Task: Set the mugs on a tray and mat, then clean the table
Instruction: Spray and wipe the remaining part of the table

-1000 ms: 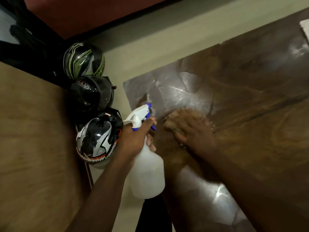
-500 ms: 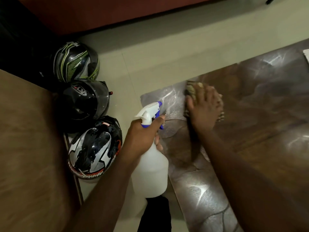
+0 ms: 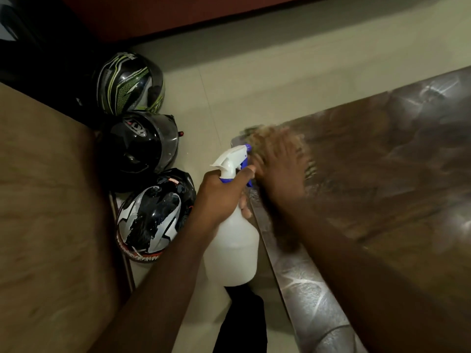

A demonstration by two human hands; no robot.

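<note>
My left hand [image 3: 221,197] grips the neck of a white spray bottle [image 3: 235,248] with a blue trigger, held upright just off the left edge of the dark glossy table [image 3: 382,174]. My right hand [image 3: 280,166] lies flat on a brownish cloth [image 3: 257,138] at the table's far left corner; both are blurred by motion. Most of the cloth is hidden under the hand. No mugs, tray or mat are in view.
Three motorcycle helmets sit on the tiled floor left of the table: a green-striped one [image 3: 127,82], a black one [image 3: 139,146], a black-and-white one [image 3: 153,215]. A light wooden surface [image 3: 46,212] fills the left side. Tiled floor [image 3: 254,80] lies beyond the table.
My right hand has slid the cloth from the middle of the table's left end out to the far left corner. The spray bottle stays in my left hand.
</note>
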